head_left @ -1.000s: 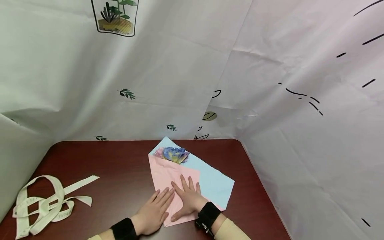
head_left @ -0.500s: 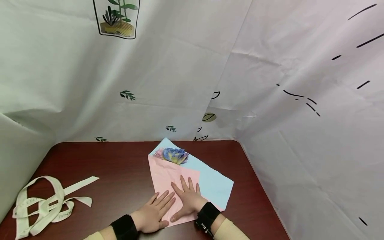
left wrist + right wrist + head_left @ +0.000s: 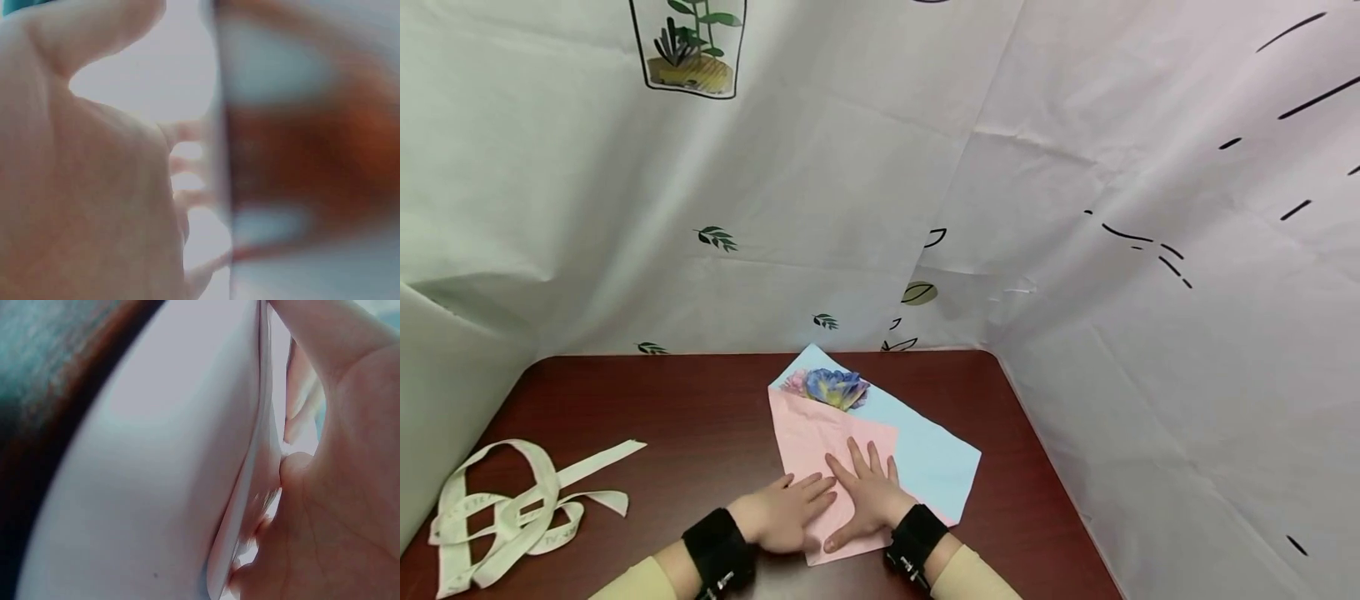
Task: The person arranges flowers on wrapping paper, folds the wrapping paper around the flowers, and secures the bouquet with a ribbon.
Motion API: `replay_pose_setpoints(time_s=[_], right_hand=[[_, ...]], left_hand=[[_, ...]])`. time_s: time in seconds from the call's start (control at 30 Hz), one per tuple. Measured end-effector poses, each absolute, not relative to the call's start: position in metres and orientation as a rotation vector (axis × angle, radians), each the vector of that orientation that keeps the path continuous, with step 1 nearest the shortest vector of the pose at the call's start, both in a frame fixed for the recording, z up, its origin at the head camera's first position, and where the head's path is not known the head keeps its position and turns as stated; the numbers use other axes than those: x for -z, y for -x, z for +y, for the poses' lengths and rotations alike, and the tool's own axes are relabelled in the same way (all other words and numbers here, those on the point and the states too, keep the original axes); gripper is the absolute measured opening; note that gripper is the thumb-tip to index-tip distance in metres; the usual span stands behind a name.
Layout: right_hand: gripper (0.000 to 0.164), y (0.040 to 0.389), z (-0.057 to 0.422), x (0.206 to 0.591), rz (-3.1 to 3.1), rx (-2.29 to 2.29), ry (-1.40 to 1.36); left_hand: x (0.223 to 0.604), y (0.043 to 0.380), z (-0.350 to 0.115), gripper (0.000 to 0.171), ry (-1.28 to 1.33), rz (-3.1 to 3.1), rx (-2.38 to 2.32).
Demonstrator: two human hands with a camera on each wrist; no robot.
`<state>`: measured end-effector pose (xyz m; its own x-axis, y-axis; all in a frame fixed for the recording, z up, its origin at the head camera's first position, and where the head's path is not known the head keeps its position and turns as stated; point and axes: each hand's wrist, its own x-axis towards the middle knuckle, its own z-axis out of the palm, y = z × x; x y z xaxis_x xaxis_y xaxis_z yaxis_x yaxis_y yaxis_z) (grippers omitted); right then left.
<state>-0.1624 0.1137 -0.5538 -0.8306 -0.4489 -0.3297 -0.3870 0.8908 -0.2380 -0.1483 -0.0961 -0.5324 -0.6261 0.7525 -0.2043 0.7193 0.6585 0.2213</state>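
Observation:
A pink sheet of wrapping paper (image 3: 808, 429) is folded over a light-blue sheet (image 3: 936, 458) on the table. Blue and pink flowers (image 3: 837, 388) show above the pink fold; anything below them is hidden. My right hand (image 3: 874, 498) lies spread on the pink paper, thumb and fingers apart. At the paper's lower left edge, my left hand (image 3: 782, 512) reaches onto the pink sheet with extended fingers. The left wrist view shows its palm (image 3: 100, 200) raised off the surface. Layered paper edges (image 3: 250, 469) run beside the right palm in the right wrist view.
A loosely looped, pale ribbon (image 3: 601, 463) with faint printing lies at the left of the dark red-brown table (image 3: 685, 408). White patterned cloth (image 3: 820, 167) hangs behind the table and along its sides.
My left hand has turned and its wrist has lifted, with the fingertips still at the pink paper. The right hand stays in place. The head view has shifted slightly.

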Motion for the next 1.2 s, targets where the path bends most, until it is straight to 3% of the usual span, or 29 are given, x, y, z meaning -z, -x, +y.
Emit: replay_pose_setpoints(time_s=[0.07, 0.13, 0.4, 0.57, 0.7, 0.8, 0.93, 1.03, 1.2], right_hand=[[0.127, 0.162, 0.113, 0.554, 2.683, 0.234, 0.617], [0.128, 0.161, 0.113, 0.555, 2.694, 0.235, 0.617], [0.141, 0.162, 0.116, 0.569, 2.743, 0.226, 0.652], [0.142, 0.161, 0.124, 0.571, 2.756, 0.328, 0.672], [0.13, 0.151, 0.139, 0.567, 2.81, 0.559, 0.619], [0.113, 0.139, 0.16, 0.562, 2.931, 0.797, 0.365], [0.099, 0.123, 0.192, 0.554, 2.97, 1.134, -0.198], [0.1, 0.115, 0.213, 0.547, 2.82, 1.382, -0.5], [0.101, 0.113, 0.234, 0.547, 2.526, 1.724, -0.696]], left_hand=[[0.528, 0.158, -0.089, 0.049, -1.21, 2.703, -0.221], [0.529, 0.167, -0.082, 0.044, -1.226, 2.792, -0.287], [0.543, 0.18, -0.079, 0.117, -1.121, 2.604, -0.351], [0.544, 0.184, -0.077, 0.129, -1.123, 2.612, -0.333], [0.545, 0.184, -0.073, 0.128, -1.145, 2.637, -0.239], [0.545, 0.185, -0.072, 0.125, -1.146, 2.661, -0.173], [0.543, 0.187, -0.073, 0.125, -1.085, 2.647, -0.168], [0.542, 0.189, -0.073, 0.126, -1.037, 2.61, -0.175], [0.546, 0.196, -0.071, 0.126, -1.021, 2.585, -0.177]])
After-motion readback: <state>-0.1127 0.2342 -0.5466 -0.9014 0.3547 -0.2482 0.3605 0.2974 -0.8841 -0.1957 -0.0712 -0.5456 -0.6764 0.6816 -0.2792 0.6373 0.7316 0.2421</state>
